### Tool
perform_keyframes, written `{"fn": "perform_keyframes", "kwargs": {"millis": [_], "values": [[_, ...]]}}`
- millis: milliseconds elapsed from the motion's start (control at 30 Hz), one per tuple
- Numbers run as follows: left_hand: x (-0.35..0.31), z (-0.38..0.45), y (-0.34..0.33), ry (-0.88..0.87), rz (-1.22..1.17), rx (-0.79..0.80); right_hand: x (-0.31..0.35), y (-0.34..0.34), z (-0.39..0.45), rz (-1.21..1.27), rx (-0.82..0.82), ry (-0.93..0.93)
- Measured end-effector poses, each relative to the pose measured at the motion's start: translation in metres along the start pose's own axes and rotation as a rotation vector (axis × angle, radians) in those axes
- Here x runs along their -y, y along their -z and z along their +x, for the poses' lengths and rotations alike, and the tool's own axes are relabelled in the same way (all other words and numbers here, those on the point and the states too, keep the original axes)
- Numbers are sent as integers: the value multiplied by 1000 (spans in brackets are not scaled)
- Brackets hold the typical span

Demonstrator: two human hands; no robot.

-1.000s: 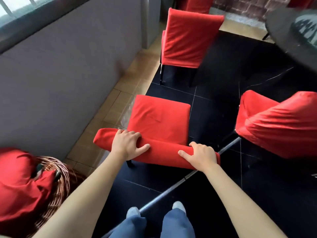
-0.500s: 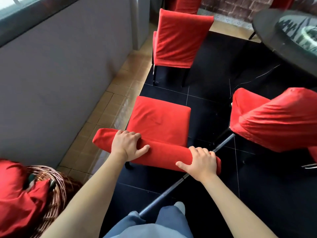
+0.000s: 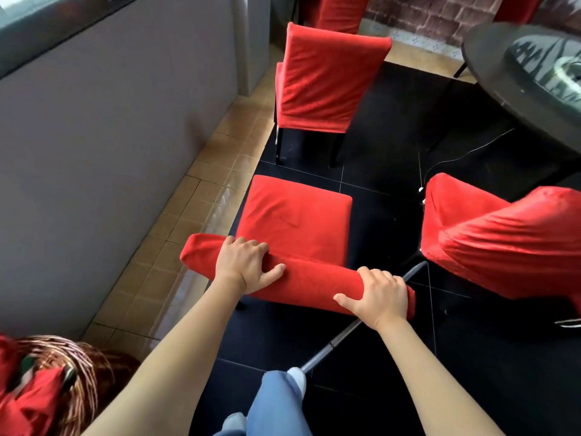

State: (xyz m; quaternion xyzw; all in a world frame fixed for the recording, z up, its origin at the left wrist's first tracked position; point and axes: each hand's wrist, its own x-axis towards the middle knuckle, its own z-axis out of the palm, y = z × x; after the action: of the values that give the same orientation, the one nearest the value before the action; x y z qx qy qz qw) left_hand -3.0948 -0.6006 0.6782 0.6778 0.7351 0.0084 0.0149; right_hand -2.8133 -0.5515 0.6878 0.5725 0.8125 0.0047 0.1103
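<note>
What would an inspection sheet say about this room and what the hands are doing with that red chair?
Surface: black tiled floor, tan tiles along the wall.
Job's things: red-covered chair, upright, seen from behind and above.
Clutter: wicker basket holding red cloth; grey pole slanting behind the chair.
Hands: left hand and right hand both grip the top of its backrest.
Cables: thin pale wire on the floor by the dark round table.
Surroundings: grey wall, second red chair, third red chair, brick wall.

Matt red cloth chair cover [image 3: 295,215]; glossy black floor tiles [image 3: 386,171]; woven wicker basket [image 3: 81,372].
</note>
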Motion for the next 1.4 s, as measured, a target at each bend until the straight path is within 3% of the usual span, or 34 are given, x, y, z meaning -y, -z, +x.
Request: {"fn": "perform_keyframes", "kwargs": {"millis": [833, 1133, 1400], "values": [[9, 332, 6, -40, 5, 39, -73, 34, 305, 88, -90, -66], [18, 409, 0, -54, 13, -9, -84, 44, 379, 34, -87, -104], [52, 434, 3, -123, -15, -51, -52, 48, 395, 78, -102, -175]]}}
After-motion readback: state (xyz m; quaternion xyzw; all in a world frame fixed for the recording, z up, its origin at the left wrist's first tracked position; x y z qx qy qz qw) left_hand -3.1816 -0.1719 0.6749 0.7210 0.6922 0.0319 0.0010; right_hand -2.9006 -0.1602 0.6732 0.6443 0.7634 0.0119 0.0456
